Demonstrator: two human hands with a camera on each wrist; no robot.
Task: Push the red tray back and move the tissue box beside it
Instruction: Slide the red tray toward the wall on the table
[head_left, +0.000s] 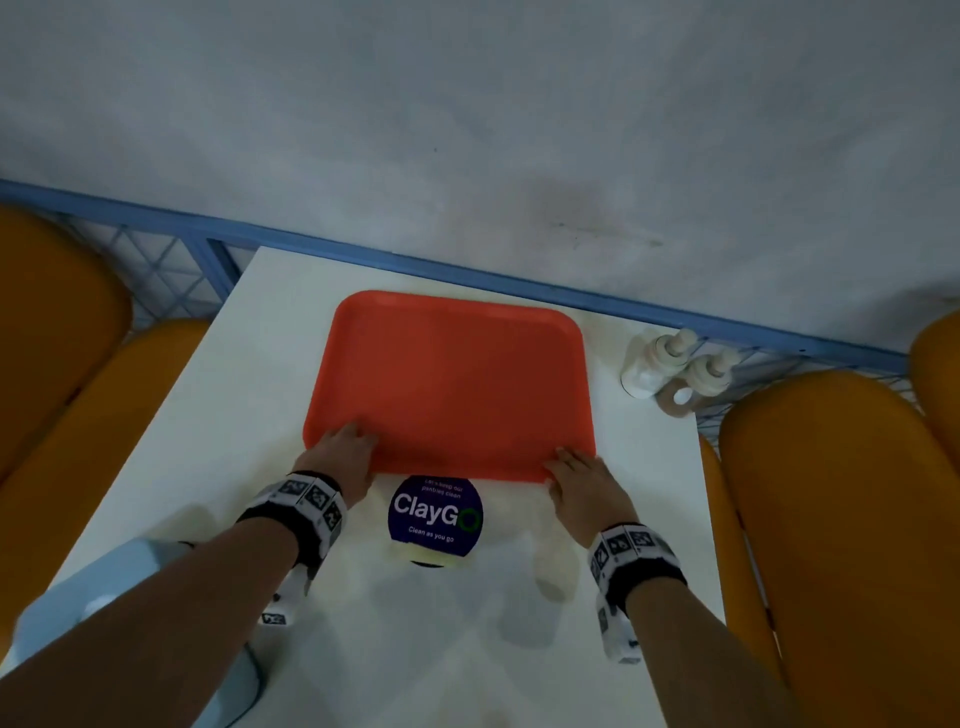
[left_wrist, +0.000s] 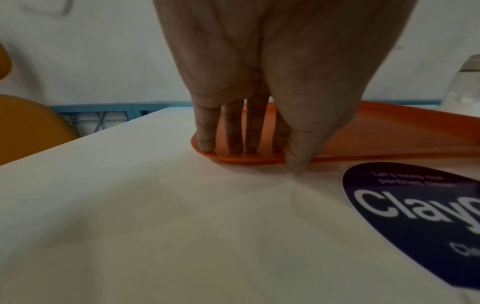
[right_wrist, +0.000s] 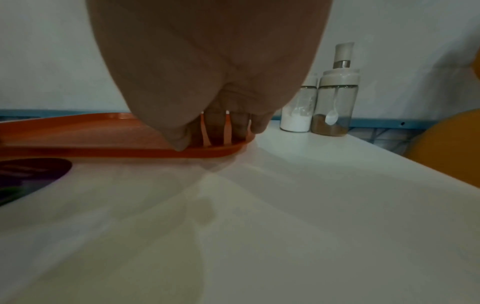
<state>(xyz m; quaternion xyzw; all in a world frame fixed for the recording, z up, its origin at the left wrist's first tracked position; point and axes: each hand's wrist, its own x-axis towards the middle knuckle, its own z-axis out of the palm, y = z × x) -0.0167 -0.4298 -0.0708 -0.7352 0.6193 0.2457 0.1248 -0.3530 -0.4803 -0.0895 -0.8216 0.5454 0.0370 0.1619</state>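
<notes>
The red tray (head_left: 452, 384) is lying flat on the white surface (head_left: 249, 395), its far edge near the blue rail (head_left: 649, 306). The left hand (head_left: 343, 457) is pressing straight fingers (left_wrist: 206, 131) onto the tray's near left corner, thumb at the rim. The right hand (head_left: 587, 483) is doing likewise at the near right corner, fingers (right_wrist: 215, 127) extended. A light blue tissue box (head_left: 104, 592) is sitting under the left forearm. Two glass condiment jars (right_wrist: 332, 102) are standing right of the tray. A round ClayGo sticker (head_left: 435, 514) is showing between the wrists.
</notes>
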